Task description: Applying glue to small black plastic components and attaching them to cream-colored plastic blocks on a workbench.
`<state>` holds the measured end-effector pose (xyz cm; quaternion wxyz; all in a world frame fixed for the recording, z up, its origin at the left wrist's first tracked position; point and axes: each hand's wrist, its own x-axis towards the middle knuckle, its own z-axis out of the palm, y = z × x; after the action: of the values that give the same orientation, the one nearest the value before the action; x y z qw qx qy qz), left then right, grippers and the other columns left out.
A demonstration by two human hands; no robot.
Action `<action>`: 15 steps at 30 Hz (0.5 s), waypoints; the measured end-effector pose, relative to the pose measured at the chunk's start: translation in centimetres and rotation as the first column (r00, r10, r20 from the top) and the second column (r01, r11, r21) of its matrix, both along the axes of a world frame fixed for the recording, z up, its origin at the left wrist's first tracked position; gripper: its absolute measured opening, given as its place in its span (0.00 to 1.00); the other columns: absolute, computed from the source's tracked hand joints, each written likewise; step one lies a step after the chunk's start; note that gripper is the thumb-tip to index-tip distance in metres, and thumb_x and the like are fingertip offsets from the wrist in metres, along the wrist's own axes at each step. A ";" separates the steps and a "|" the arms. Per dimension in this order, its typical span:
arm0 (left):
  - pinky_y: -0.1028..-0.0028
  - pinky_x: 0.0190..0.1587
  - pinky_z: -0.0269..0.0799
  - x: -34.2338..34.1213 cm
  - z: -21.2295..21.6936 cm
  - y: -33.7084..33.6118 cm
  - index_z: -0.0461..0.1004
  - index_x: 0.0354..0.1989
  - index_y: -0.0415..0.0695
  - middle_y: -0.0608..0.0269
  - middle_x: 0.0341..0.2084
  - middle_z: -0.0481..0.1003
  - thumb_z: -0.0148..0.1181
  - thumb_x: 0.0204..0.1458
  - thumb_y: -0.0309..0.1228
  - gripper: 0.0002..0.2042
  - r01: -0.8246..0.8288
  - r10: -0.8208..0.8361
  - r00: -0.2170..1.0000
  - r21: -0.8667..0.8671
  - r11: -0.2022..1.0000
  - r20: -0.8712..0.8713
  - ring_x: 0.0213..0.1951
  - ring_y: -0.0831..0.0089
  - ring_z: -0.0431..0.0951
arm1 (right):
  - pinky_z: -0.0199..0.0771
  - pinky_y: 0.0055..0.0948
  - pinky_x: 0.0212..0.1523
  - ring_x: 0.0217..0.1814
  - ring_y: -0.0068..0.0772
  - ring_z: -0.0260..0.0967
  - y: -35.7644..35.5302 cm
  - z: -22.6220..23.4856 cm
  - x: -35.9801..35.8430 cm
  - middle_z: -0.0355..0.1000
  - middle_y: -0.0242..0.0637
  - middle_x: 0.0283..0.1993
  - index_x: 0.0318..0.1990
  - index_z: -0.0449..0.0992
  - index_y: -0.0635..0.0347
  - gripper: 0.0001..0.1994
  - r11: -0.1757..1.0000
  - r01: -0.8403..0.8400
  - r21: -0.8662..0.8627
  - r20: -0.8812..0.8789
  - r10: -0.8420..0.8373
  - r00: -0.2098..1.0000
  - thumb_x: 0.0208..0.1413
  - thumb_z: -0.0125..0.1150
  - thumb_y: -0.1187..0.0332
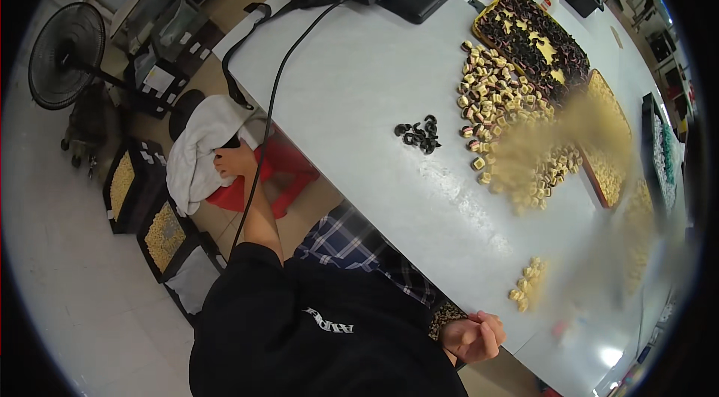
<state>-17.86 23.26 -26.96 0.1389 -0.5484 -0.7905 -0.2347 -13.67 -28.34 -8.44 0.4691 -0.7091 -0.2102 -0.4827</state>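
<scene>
Table (337,116), broad and pale grey, stretches past a person (299,322) in a black top and plaid garment at its near edge. A tall black fan (67,56) stands on the floor, well apart from the table's left side. Closer in on that side, just beside the table, a rumpled white towel (191,165) lies draped over a red stool (288,187). Toward the table's far edge, a yellow tray (545,52) holds a layer of small dark pieces, and a heap of cream-and-dark pieces (502,94) spreads next to it on the tabletop, partly lost behind a pale blur. Off the table's left side, the left hand (236,161) touches the towel, fingers bent; whether they grasp anything cannot be told. At the table's near edge, the right hand (473,337) has its fingers loosely curled, with nothing visible in them. A cluster of pale yellow pieces (530,281) lies on the table near that hand, and a group of glossy black pieces (428,146) sits toward the table's middle. A small dark object (231,141), off the table's left side, shows against the towel at the left hand's fingers.
</scene>
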 end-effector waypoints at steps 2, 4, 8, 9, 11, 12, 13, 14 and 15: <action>0.57 0.41 0.57 -1.2 -0.2 0.5 0.64 0.46 0.42 0.51 0.40 0.65 0.64 0.33 0.50 0.33 -0.006 0.005 1.000 -0.033 0.999 -0.004 0.43 0.55 0.64 | 0.56 0.21 0.19 0.17 0.25 0.55 0.1 0.1 0.2 0.65 0.43 0.26 0.35 0.64 0.63 0.19 1.000 0.007 0.006 0.033 -0.007 0.999 0.57 0.49 0.53; 0.57 0.41 0.57 -0.9 -0.3 -1.0 0.64 0.47 0.46 0.51 0.40 0.64 0.64 0.33 0.49 0.32 0.045 -0.045 0.999 -0.006 0.999 0.017 0.43 0.55 0.64 | 0.55 0.21 0.19 0.17 0.25 0.55 0.1 -0.1 0.2 0.65 0.43 0.26 0.35 0.64 0.64 0.19 1.000 0.022 0.009 0.032 -0.023 0.999 0.57 0.49 0.53; 0.58 0.42 0.56 -0.9 -0.2 -5.4 0.64 0.51 0.58 0.51 0.42 0.62 0.63 0.35 0.47 0.30 0.116 -0.121 0.988 0.054 0.992 0.096 0.43 0.55 0.63 | 0.55 0.21 0.18 0.16 0.25 0.55 0.0 -0.3 0.2 0.65 0.43 0.26 0.35 0.64 0.65 0.19 0.999 0.036 0.019 0.045 -0.037 0.998 0.57 0.49 0.53; 0.58 0.42 0.56 -0.9 -0.2 -6.3 0.63 0.52 0.61 0.50 0.43 0.61 0.62 0.36 0.46 0.29 0.107 -0.114 0.984 0.054 0.993 0.136 0.43 0.55 0.62 | 0.54 0.20 0.18 0.16 0.25 0.55 0.0 -0.3 0.3 0.65 0.44 0.26 0.35 0.65 0.65 0.19 0.999 0.039 0.021 0.057 -0.040 0.998 0.57 0.49 0.53; 0.58 0.43 0.56 -1.2 -0.4 -6.9 0.63 0.52 0.64 0.50 0.43 0.61 0.62 0.36 0.46 0.29 0.093 -0.101 0.980 0.053 0.994 0.172 0.43 0.55 0.62 | 0.54 0.20 0.17 0.15 0.25 0.55 0.0 -0.3 0.3 0.65 0.44 0.26 0.35 0.65 0.65 0.19 0.999 0.036 0.021 0.066 -0.038 0.997 0.57 0.49 0.53; 0.58 0.43 0.56 -1.3 -0.5 -6.9 0.63 0.53 0.64 0.50 0.44 0.60 0.61 0.37 0.46 0.29 0.111 -0.114 0.982 0.028 0.993 0.154 0.43 0.55 0.62 | 0.54 0.20 0.17 0.15 0.25 0.55 0.0 -0.2 0.3 0.65 0.44 0.26 0.35 0.65 0.65 0.20 0.999 0.029 0.019 0.069 -0.030 0.997 0.57 0.49 0.53; 0.57 0.43 0.56 -1.4 -0.5 -6.9 0.63 0.53 0.65 0.50 0.44 0.60 0.61 0.38 0.46 0.28 0.128 -0.127 0.982 0.004 0.992 0.136 0.44 0.55 0.62 | 0.54 0.20 0.17 0.15 0.25 0.55 0.1 -0.2 0.4 0.65 0.44 0.26 0.35 0.65 0.66 0.20 1.000 0.021 0.017 0.073 -0.022 0.997 0.57 0.49 0.53; 0.57 0.43 0.56 -1.5 -0.6 -7.0 0.63 0.53 0.65 0.51 0.45 0.59 0.60 0.39 0.46 0.28 0.145 -0.141 0.983 -0.021 0.989 0.119 0.44 0.55 0.62 | 0.54 0.20 0.17 0.15 0.25 0.55 0.1 -0.2 0.4 0.65 0.44 0.26 0.35 0.65 0.66 0.20 1.000 0.014 0.016 0.077 -0.015 0.997 0.57 0.49 0.53; 0.57 0.43 0.56 -1.7 -0.6 -7.2 0.63 0.53 0.65 0.51 0.45 0.59 0.60 0.39 0.46 0.28 0.141 -0.137 0.984 -0.021 0.990 0.118 0.44 0.55 0.62 | 0.54 0.20 0.17 0.15 0.25 0.55 0.0 -0.2 0.4 0.65 0.44 0.26 0.35 0.65 0.66 0.20 1.000 0.010 0.016 0.075 -0.011 0.997 0.57 0.49 0.53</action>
<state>-19.52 16.03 -27.55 0.0680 -0.5897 -0.7603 -0.2636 -13.28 -28.29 -8.61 0.4638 -0.6878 -0.2202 -0.5131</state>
